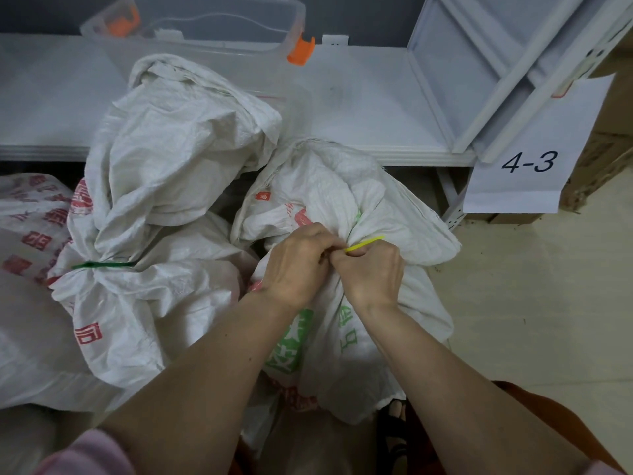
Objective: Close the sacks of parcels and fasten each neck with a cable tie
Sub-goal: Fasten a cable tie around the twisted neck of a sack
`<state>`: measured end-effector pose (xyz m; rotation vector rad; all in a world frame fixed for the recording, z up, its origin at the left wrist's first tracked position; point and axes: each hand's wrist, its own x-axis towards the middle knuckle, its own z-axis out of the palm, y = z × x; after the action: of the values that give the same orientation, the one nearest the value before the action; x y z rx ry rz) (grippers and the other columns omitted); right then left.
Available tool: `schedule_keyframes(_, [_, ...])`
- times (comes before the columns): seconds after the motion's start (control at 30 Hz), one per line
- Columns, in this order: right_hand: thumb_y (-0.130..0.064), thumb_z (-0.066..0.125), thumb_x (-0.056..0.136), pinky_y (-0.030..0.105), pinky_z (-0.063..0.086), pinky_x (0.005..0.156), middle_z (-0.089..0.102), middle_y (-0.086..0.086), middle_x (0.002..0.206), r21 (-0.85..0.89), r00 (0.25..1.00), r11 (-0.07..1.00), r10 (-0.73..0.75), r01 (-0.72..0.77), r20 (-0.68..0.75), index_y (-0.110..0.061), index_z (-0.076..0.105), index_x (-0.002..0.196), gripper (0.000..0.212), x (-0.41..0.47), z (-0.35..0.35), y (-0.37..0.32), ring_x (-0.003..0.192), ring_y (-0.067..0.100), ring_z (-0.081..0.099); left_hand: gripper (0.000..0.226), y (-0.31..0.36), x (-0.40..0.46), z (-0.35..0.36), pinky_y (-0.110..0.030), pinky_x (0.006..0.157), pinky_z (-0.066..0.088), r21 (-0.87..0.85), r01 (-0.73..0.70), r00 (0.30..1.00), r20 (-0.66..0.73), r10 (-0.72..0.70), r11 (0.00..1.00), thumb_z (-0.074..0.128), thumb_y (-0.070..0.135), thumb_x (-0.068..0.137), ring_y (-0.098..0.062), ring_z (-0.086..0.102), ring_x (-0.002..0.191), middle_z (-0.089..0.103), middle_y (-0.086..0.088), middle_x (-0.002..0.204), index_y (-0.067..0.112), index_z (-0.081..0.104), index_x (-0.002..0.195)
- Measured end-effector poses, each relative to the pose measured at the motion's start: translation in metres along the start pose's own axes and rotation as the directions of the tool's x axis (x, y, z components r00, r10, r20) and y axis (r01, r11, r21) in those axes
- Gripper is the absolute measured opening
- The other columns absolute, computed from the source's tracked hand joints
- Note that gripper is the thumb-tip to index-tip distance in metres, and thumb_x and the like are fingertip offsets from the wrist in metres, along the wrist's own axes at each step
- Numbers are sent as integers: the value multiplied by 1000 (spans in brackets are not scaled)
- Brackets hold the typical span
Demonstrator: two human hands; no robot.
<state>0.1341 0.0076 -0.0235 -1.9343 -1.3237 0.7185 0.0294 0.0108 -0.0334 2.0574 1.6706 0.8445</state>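
At frame centre, the left hand [296, 265] and right hand [371, 272] pinch a yellow cable tie [363, 243] at the gathered neck of a green-printed woven sack [346, 200]. Left of it, a red-printed sack [144, 186] wears a green cable tie [102, 265]. A paper label [534, 156] at right reads "4-3".

A parcel storeroom or small warehouse. White metal shelving [376, 108] runs along a dark wall, and a paper label [534, 156] reading "4-3" hangs from its upright frame, marking a storage bay. A clear plastic bin [205, 32] with orange clips sits on the low shelf. Bulging white woven sacks [164, 159] printed with red and green characters crowd the pale floor [548, 303], one cinched with a green cable tie [102, 265]. Brown cardboard boxes [603, 159] stand at the right edge.
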Motion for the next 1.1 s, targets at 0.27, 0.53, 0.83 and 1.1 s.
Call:
schedule_keyframes(0.27, [-11,67,74,27,34,51,39,6,43,-8,993,999,-45,46,109,0,57,49,29,5,-2,5,46,18,36,11,-6,4,-4,-25,76,44,25,102,989,106,-104,994,64,14,85,-13,58,89,64,3,93,17,72,91])
schedule_keyframes(0.53, [-10,64,82,34,44,62,65,23,64,245,989,963,85,-113,123,1,67,56,28,11,-2,7,57,20,51,12,-1,2,-1,-23,74,40,109,109,986,111,-122,988,57,24,93,-11,55,93,59,5,100,18,65,100])
schedule_keyframes(0.83, [-8,61,86,30,41,60,60,4,54,349,968,904,208,-245,142,-9,63,53,33,6,0,5,48,11,46,10,6,1,-2,-27,72,43,74,145,980,124,-154,987,55,19,91,-14,56,89,56,3,97,15,63,95])
schedule_keyframes(1.1, [0,60,80,29,29,50,52,10,52,374,960,891,193,-258,204,-12,55,43,39,3,-5,1,45,15,37,21,6,2,-5,-28,70,35,259,130,973,151,-173,957,49,34,95,-18,56,97,56,2,106,18,59,101])
